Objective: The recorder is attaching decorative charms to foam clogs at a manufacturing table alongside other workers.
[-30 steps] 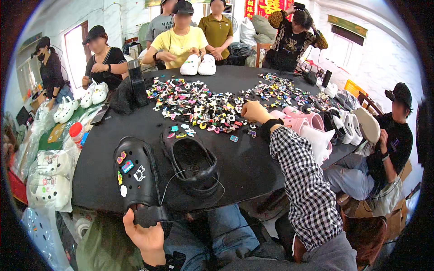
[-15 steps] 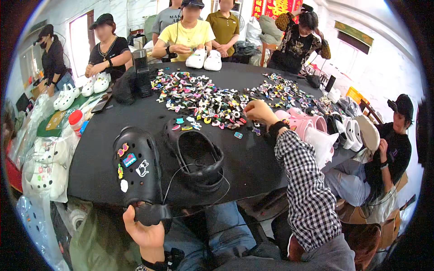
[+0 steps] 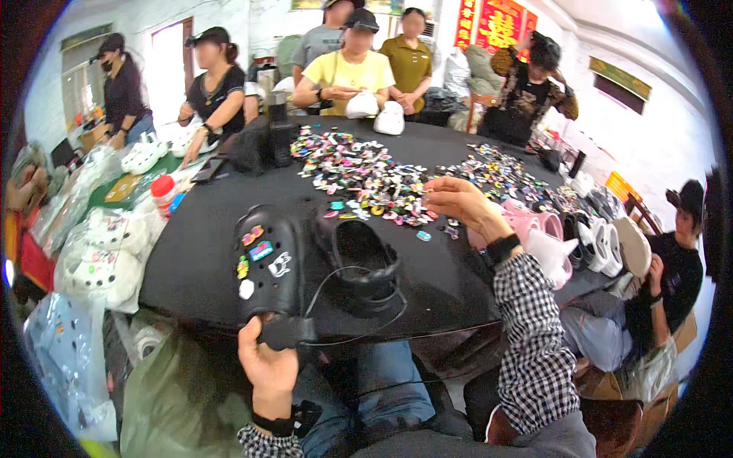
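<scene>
My left hand (image 3: 267,365) grips the heel end of a black clog (image 3: 271,271), its perforated upper facing up at the table's near edge. Several colourful shoe charms sit in its holes: an orange-and-purple one, a blue-and-red rectangle, a white-outlined figure, a green-and-yellow one and a white blob. A second black clog (image 3: 359,259) stands just right of it, its opening towards me. Over the near right side of a large heap of loose shoe charms (image 3: 366,172), my right hand (image 3: 466,204) reaches with fingers stretched and slightly apart. No charm can be made out in it.
Pink clogs (image 3: 527,221) and white clogs (image 3: 607,248) crowd the table's right side. A thin black cable loops by the second clog. Bagged white clogs (image 3: 99,259) and a red-lidded jar (image 3: 163,191) are at left. Other people stand or sit around the table, one handling white clogs.
My view has shifted, so the scene sits further right. My right hand's fingers have straightened from a curled reach into the charms. My left hand still holds the clog.
</scene>
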{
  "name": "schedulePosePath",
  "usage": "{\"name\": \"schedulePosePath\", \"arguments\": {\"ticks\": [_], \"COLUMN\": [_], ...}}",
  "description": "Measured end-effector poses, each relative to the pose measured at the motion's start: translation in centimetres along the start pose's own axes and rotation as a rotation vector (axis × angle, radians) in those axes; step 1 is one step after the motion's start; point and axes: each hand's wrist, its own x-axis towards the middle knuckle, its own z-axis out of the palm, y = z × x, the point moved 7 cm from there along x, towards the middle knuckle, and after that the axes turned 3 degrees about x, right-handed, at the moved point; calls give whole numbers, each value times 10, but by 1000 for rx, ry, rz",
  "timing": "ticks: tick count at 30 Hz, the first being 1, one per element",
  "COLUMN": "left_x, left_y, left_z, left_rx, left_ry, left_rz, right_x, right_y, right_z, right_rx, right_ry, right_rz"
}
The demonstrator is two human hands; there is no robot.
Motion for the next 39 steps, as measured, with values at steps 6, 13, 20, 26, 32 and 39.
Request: {"name": "schedulePosePath", "arguments": {"ticks": [6,13,20,26,32,39], "left_x": [2,-3,-4,-6,-14,-15], "left_y": [-6,-8,-19,-24,-44,-48], "left_z": [3,11,0,-10,-13,-17], "left_rx": [106,92,93,403,206,274], "left_ry": [-45,7,-45,-123,-17,-54], "left_rz": [-41,-63,-39,121,-54,36], "right_x": [-40,-86,-89,-96,-101,-106], "right_y": [-46,-56,-43,-35,-23,-17], "right_z": [92,226,247,240,232,225], "right_rx": [15,-186,-356,-453,-321,-308], "right_ry": [-217,-493,-357,-277,-222,-218], "right_rz": [-212,-403,-536,-569,-392,-368]}}
